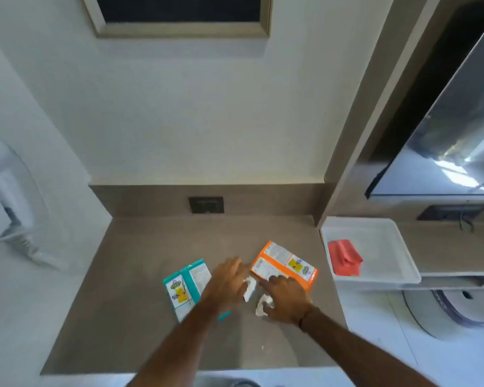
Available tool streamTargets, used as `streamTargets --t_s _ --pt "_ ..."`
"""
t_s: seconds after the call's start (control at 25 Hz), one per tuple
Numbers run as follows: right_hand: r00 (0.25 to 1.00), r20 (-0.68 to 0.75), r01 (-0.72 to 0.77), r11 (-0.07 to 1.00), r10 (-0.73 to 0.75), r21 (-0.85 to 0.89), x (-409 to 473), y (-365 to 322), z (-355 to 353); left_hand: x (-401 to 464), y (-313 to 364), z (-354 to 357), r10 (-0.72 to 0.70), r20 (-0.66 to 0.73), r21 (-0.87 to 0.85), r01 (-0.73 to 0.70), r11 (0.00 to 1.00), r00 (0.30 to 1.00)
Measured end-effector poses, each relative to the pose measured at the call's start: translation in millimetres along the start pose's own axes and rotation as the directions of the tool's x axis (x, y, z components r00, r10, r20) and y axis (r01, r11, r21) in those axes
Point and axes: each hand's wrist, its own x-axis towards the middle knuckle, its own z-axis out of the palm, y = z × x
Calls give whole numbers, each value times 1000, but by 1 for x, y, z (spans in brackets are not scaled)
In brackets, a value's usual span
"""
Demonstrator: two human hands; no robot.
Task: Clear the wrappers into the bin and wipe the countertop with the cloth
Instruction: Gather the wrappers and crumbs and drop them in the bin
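Observation:
On the brown countertop (140, 289) lie a teal wrapper (186, 286) and an orange wrapper (287, 263), both flat. My left hand (229, 280) is between them, its thumb and fingers closed on a small white paper scrap (249, 289). My right hand (287, 298) rests palm down with its index finger on the orange wrapper's near edge. A crumpled white scrap (261, 306) pokes out at its thumb side; whether it is gripped is hidden. A folded red cloth (344, 261) lies in a white tray (380, 241) to the right. No bin is in view.
A dark wall socket (206, 205) sits in the backsplash behind the wrappers. A tiny white crumb (262, 347) lies near the counter's front. Right of the counter are a shelf unit with a glossy dark screen (444, 152) and a round white appliance (458, 308) below.

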Motion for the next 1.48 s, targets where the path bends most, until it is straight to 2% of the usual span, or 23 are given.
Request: streamTargets --t_s 0.08,0.24,0.28,0.36,0.4,0.48,0.56,0.64,0.72,0.76,0.8,0.92,1.0,1.08,1.12,1.16,1.2,1.24,1.28,1.32,1.36,1.4,1.48 --pt "997 74 -39 998 36 47 -2 -1 22 -2 11 21 -76 210 -55 90 994 975" --pt "990 117 -92 990 80 103 -3 -2 51 -12 22 61 -138 203 14 138 990 969" --pt "990 102 -109 986 96 127 0 0 54 -12 22 68 -224 157 9 225 974 962" --pt "986 79 -160 966 147 201 2 1 60 -14 22 71 -318 195 42 316 948 928" --pt "986 72 -163 960 151 229 3 4 63 -17 23 69 -315 221 84 303 949 923" --pt "989 64 -148 941 134 304 4 9 63 -19 32 67 -392 208 -93 417 904 896" --pt "984 47 -175 875 173 451 5 14 60 -14 38 57 -536 204 -372 572 731 819" --pt "972 8 -196 794 234 575 7 18 56 -12 41 46 -631 350 -581 689 433 692" --pt "970 -28 -158 717 240 679 8 19 47 -15 43 30 -610 513 -688 714 128 604" --pt "975 -19 -140 686 219 714 10 19 42 -18 41 25 -586 557 -706 707 40 589" --pt "983 -3 -124 666 186 736 11 18 37 -21 41 17 -568 579 -716 699 -9 585" --pt "998 -36 -13 708 54 706 11 4 29 -40 38 5 -528 600 -739 669 -80 601" --pt "998 -60 16 747 33 665 3 -6 31 -56 40 1 -499 616 -747 652 -126 609" --pt "996 -47 -28 767 76 641 -11 -15 38 -68 41 6 -513 622 -744 650 -152 592" --pt "992 -36 -69 758 121 649 -20 -18 42 -74 41 10 -549 602 -739 665 -107 580" --pt "984 -32 -112 741 177 663 -30 -21 47 -80 41 15 -600 534 -736 676 17 596" --pt "971 -40 -147 723 235 675 -42 -25 52 -88 40 23 -616 410 -708 661 249 673" --pt "957 -59 -169 709 285 685 -55 -29 59 -97 39 33 -554 274 -619 585 524 786" --pt "941 -87 -181 702 328 689 -71 -35 70 -107 38 45 -418 176 -459 450 766 891" --pt "927 -114 -186 701 358 689 -87 -41 82 -115 35 57 -243 137 -298 274 914 960" --pt "915 -124 -199 697 383 689 -103 -47 96 -122 28 70 -86 144 -172 111 979 986" --pt "904 -116 -225 688 411 690 -118 -53 113 -126 22 82 30 157 -76 -18 997 987" --pt "885 -54 -303 659 463 689 -143 -65 147 -126 12 94 127 245 36 -140 989 961"
